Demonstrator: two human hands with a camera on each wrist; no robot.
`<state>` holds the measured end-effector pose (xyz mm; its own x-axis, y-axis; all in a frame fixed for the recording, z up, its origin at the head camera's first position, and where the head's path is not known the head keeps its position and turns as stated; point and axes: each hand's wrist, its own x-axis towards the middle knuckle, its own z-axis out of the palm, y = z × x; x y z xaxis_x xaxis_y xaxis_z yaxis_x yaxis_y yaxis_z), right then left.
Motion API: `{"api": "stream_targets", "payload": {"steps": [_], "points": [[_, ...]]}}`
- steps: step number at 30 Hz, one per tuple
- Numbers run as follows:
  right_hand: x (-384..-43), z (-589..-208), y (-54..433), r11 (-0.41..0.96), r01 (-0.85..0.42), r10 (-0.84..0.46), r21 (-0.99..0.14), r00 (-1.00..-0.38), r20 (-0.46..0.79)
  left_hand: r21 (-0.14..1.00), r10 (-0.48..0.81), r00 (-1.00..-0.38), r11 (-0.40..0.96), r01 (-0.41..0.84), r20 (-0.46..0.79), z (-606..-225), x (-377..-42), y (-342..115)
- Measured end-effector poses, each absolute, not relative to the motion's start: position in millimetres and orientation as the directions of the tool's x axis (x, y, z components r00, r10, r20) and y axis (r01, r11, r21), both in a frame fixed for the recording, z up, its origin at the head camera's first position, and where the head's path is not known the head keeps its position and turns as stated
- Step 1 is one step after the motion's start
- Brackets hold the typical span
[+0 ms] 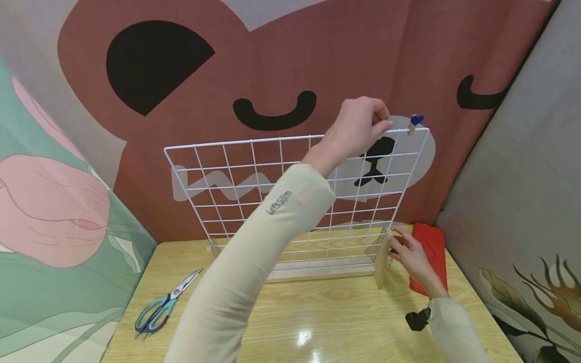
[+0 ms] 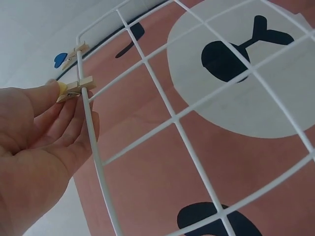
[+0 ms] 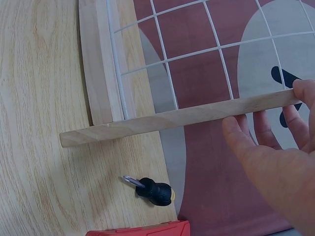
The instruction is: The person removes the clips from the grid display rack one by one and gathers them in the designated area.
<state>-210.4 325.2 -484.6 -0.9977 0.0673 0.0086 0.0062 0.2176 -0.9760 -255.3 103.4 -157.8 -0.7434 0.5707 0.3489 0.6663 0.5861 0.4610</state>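
Observation:
A white wire grid (image 1: 251, 140) stands upright in a wooden stand. My left hand (image 1: 356, 126) is at its top bar, near the right corner. In the left wrist view, thumb and fingers pinch a small wooden clothespin (image 2: 81, 87) with a yellow end, its jaws over the wire. Beside it, another clothespin (image 1: 411, 128) with a blue heart is clipped close to the corner. Low on the right, my right hand (image 1: 412, 254) grips the upper part of the stand's wooden side post (image 3: 157, 119), thumb on one side, fingers on the other.
Teal-handled scissors (image 1: 156, 315) lie on the table at the left. A red case (image 1: 433, 244) lies at the right, near a stubby black screwdriver (image 3: 155, 192). Printed fabric (image 1: 354, 55) hangs behind the grid and along both sides.

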Motion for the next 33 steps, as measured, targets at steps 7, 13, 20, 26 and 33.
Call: {"api": "stream_targets", "payload": {"steps": [7,13,20,26,33], "points": [[-209,-485,329,0.216,0.005,0.077,-0.976,-0.997,0.012,0.462,0.576,-0.738,0.578,0.672,0.351,-158,-253,107],[-208,-485,329,0.21,0.018,0.083,-0.977,-0.997,0.0,0.448,0.568,-0.735,0.584,0.677,0.37,-160,-252,110],[-207,-484,326,0.227,0.033,0.078,-0.973,-0.997,-0.015,0.434,0.544,-0.731,0.588,0.682,0.412,-161,-251,108],[-210,-485,325,0.231,0.017,0.063,-0.973,-0.998,-0.002,0.443,0.514,-0.713,0.56,0.7,0.478,-159,-251,103],[-212,-488,325,0.201,0.0,0.079,-0.98,-0.997,0.016,0.579,0.478,-0.731,0.45,0.68,0.487,-158,-246,91]]}}
